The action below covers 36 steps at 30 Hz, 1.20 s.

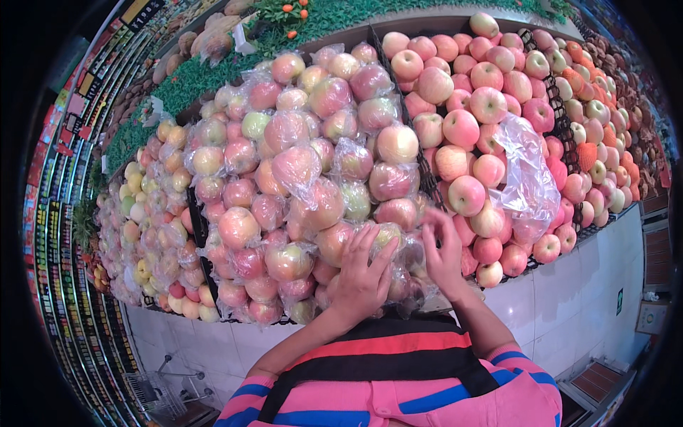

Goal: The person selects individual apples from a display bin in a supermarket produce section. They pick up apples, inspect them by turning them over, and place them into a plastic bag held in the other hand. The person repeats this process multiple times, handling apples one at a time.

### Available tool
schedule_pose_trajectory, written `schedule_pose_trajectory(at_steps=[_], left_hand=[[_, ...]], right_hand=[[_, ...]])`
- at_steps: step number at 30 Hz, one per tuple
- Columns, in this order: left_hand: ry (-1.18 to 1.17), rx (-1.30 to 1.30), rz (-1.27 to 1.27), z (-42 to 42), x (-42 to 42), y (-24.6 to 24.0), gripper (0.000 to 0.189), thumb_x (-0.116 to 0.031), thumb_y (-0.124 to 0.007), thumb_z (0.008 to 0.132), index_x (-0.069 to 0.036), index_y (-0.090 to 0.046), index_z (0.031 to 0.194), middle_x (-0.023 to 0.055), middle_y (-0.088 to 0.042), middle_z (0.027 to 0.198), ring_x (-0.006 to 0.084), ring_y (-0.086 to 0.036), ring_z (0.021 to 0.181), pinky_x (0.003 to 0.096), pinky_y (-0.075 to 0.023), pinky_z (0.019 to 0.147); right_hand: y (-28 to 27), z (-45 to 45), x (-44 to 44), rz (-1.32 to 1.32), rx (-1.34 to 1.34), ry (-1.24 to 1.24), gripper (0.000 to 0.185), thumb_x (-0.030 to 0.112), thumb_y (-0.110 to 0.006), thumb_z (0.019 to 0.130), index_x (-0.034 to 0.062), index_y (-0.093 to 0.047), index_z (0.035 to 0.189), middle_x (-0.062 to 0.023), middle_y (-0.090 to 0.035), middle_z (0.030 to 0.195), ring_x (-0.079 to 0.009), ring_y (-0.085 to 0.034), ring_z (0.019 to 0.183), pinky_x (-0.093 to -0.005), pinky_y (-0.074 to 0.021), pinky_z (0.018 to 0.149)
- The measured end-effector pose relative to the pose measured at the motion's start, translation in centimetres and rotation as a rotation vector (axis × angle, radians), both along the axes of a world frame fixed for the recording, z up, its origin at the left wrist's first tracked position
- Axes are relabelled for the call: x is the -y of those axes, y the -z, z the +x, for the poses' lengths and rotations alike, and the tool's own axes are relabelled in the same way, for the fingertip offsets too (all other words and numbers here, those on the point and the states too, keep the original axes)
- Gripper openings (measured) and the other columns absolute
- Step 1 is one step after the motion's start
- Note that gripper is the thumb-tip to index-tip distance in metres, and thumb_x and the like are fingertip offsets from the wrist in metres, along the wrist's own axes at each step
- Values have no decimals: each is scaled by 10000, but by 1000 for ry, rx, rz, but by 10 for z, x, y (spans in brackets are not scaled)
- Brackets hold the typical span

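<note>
A heap of apples in clear plastic wrap fills the display bin before me. My left hand lies over the near right part of this heap, its fingers spread across a wrapped yellowish-green apple. My right hand is just to the right, by the black divider, with its fingers bent and slightly blurred. Whether it pinches any wrap is not visible. Between the hands sit more wrapped apples, partly hidden. Bare pink apples are piled beyond the divider, and a crumpled clear plastic bag rests on them.
Smaller wrapped fruit is heaped at the left. Fruit in orange foam nets lies at the right. Artificial grass borders the far side. A shopping cart stands lower left on the tiled floor, beside stocked shelves.
</note>
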<state>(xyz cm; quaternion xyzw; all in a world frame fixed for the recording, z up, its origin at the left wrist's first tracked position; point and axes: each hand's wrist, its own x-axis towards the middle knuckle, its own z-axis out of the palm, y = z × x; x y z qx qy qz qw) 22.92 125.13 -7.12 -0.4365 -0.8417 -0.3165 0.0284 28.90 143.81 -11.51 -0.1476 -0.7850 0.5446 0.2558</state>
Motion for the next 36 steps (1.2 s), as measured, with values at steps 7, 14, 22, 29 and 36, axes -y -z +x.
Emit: schedule_pose_trajectory(at_steps=[7,14,22,29,36], left_hand=[[8,-1,-91,-1,-5,8,550,-173,-665,924,-125,-524,1454,250,-403,1495,422,-375,1426,552,-287,1199],[-12,29,106,-3,2,9,445,-77,-665,888,-96,-625,1331,217,-521,1385,397,-501,1329,501,-385,1152],[-128,150,286,5,31,10,345,18,-631,873,-19,-651,1215,167,-612,1268,357,-620,1155,425,-515,980],[-140,98,400,12,41,16,409,-37,-656,829,-38,-616,1236,164,-598,1274,365,-607,1171,454,-504,1001],[-153,114,382,24,109,-4,378,-32,-670,831,11,-609,1202,210,-567,1273,405,-576,1175,450,-485,985]], right_hand=[[-7,-126,-24,386,-31,88,646,186,-608,968,-51,-355,1514,-278,-429,1511,-446,-387,1423,-497,-296,1202],[-10,-134,-5,554,-59,-170,501,117,-549,977,-54,-476,1442,-260,-435,1526,-481,-306,1470,-532,-214,1230],[-34,-14,52,225,-10,-355,435,100,-541,1003,-24,-514,1419,-211,-579,1401,-356,-534,1334,-461,-355,1156],[-32,9,88,497,-67,-324,557,122,-572,957,-36,-427,1471,-240,-458,1510,-391,-418,1430,-555,-191,1223],[-47,9,155,218,-200,-465,462,137,-547,988,-37,-494,1412,-241,-507,1454,-422,-490,1344,-518,-313,1167]])
